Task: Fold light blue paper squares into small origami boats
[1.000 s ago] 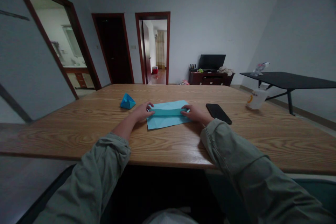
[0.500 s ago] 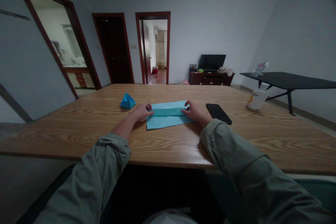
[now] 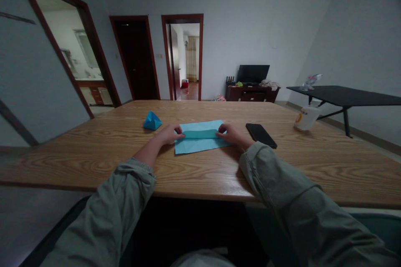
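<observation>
Wooden table (image 3: 94, 162) with light blue paper (image 3: 196, 145), one fold made
Left hand (image 3: 169, 134) and right hand (image 3: 233, 135) pinch both ends of the fold, fingers narrow; lower paper still flat

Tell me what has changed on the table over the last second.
Only small hand moves. The right hand lifted its fingers from the pale blue paper, then set them back on its folded band. The left hand shifted slightly toward that band. The blue folded paper shape, black phone and white cup stayed where they were.
</observation>
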`<state>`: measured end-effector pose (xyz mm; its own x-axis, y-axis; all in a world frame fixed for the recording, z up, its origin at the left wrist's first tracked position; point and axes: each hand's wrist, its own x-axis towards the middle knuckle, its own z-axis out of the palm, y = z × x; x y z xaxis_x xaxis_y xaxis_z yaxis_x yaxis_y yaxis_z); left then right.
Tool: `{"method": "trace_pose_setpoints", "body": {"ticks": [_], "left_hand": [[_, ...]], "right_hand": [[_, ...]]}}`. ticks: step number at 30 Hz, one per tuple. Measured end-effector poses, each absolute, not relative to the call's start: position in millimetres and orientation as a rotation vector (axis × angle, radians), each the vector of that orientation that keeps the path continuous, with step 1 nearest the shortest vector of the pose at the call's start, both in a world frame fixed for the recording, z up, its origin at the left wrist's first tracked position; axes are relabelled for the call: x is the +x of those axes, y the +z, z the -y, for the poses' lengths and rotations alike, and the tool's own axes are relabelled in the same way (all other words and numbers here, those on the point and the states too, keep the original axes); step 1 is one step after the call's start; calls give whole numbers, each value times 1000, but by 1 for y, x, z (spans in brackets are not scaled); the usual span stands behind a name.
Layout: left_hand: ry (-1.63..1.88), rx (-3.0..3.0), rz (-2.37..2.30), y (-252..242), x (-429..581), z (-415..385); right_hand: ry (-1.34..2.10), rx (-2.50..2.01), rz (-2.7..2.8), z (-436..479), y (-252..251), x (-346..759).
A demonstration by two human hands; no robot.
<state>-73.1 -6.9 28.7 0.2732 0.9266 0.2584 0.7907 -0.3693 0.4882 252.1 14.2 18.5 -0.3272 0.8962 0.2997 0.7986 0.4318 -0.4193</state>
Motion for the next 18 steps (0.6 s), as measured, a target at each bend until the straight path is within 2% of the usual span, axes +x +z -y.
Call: {"method": "trace_pose_setpoints", "body": {"ticks": [12, 18], "left_hand": [[727, 2258, -1549, 26, -73, 4], [593, 2398, -1612, 20, -74, -1]], "right_hand": [[216, -1507, 2297, -4, 28, 247], [184, -1533, 2282, -3, 27, 243]]}}
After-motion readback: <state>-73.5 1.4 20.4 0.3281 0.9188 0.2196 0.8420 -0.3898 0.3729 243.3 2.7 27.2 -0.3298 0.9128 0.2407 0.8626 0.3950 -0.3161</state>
